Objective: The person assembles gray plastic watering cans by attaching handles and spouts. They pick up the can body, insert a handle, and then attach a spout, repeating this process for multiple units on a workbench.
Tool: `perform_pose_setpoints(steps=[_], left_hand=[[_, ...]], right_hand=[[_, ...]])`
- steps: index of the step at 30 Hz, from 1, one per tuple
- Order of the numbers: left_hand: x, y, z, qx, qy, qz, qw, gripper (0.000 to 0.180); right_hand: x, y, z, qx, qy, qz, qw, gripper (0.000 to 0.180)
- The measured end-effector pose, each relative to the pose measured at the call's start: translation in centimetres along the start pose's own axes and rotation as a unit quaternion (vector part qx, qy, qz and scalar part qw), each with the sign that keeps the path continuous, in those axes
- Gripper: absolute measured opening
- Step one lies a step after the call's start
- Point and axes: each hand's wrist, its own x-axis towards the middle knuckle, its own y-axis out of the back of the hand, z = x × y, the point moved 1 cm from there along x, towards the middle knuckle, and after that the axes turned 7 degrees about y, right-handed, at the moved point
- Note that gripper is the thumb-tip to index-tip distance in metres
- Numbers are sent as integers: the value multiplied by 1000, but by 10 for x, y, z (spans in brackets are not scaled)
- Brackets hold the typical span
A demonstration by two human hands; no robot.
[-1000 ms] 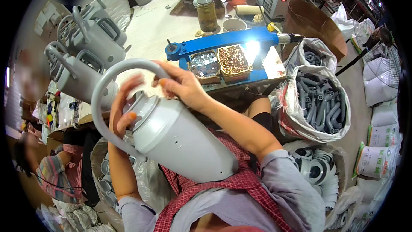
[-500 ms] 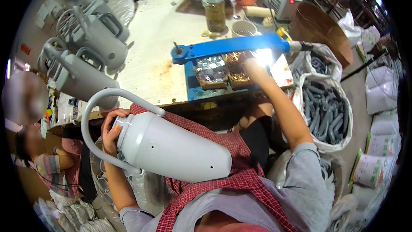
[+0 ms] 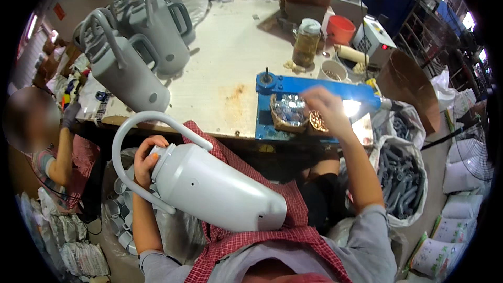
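Note:
A light grey plastic can (image 3: pixel 220 188) with a big hooped handle (image 3: pixel 119 152) lies tilted across my lap, with small holes in its wall. My left hand (image 3: pixel 148 161) is closed around its neck, at the end where the hoop arches over. Above two small boxes of metal parts hovers my right hand (image 3: pixel 326 106), its fingers bent together at the edge of the box of silver pieces (image 3: pixel 290 111). Beside that, partly under the hand, is the box of copper-coloured pieces (image 3: pixel 318 120). Whatever the fingertips hold is too small to make out.
A blue metal arm (image 3: pixel 314 86) with a lit lamp spans behind the boxes. Similar grey cans (image 3: pixel 126 73) stand at the table's left. A jar (image 3: pixel 306 42), a red bucket (image 3: pixel 340 29) and a mug (image 3: pixel 333 71) stand behind. Sacks of grey parts (image 3: pixel 401 183) flank my right; a co-worker (image 3: pixel 63 162) sits left.
My right hand has moved from the copper-coloured pieces toward the silver ones. My left hand keeps its hold on the grey can. The view has shifted, so the table appears lower and further right.

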Motion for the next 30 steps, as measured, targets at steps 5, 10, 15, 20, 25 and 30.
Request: perform_pose_setpoints(steps=[5,10,15,20,25,30], left_hand=[[4,-5,5,0,-12,-2,1000,35],[-9,11,-5,16,-12,41,999,43],[-21,15,-12,-5,-6,86,996,44],[-17,12,-13,5,-6,106,994,48],[-13,12,-15,-1,2,102,995,47],[-13,11,-14,12,12,104,994,45]], right_hand=[[74,-23,-14,76,128,36,988,20],[97,-35,-8,-38,130,-2,991,17],[108,-37,-15,-180,133,-82,971,14],[126,-28,-26,-242,143,-184,942,16],[129,-28,-36,-315,151,-216,912,21],[114,-30,-22,-301,234,-137,914,28]])
